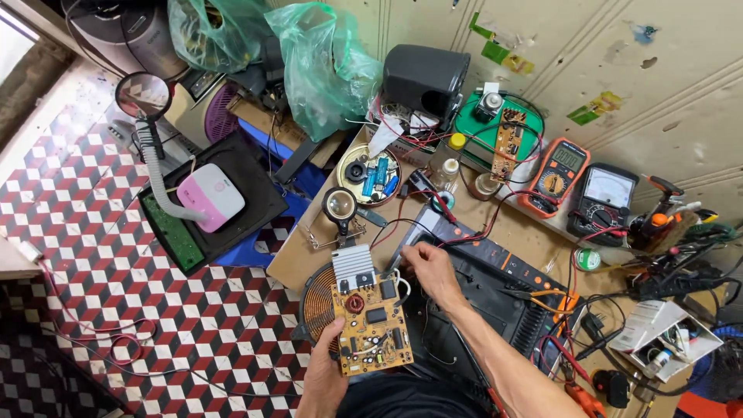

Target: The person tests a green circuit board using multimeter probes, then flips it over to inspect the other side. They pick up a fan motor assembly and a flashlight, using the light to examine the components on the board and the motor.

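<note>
My left hand [325, 375] grips the near edge of a tan circuit board [372, 321] that carries a ribbed silver heat sink [353, 267] at its far end. The board is held above a round copper induction coil [316, 303]. My right hand [431, 268] reaches over the open black appliance casing [480, 306], fingers pinched around a thin tool or wire near the board's far right corner; what exactly it holds is too small to tell. Red and black wires [464, 232] run across the casing.
On the wooden bench stand a magnifier on a helping-hands stand [340, 207], a tin of capacitors [369, 175], an orange multimeter [556, 176], an analog meter [604, 198], a green circuit assembly [498, 128], a black speaker [425, 77]. Left: tiled floor, pink-white device [210, 195].
</note>
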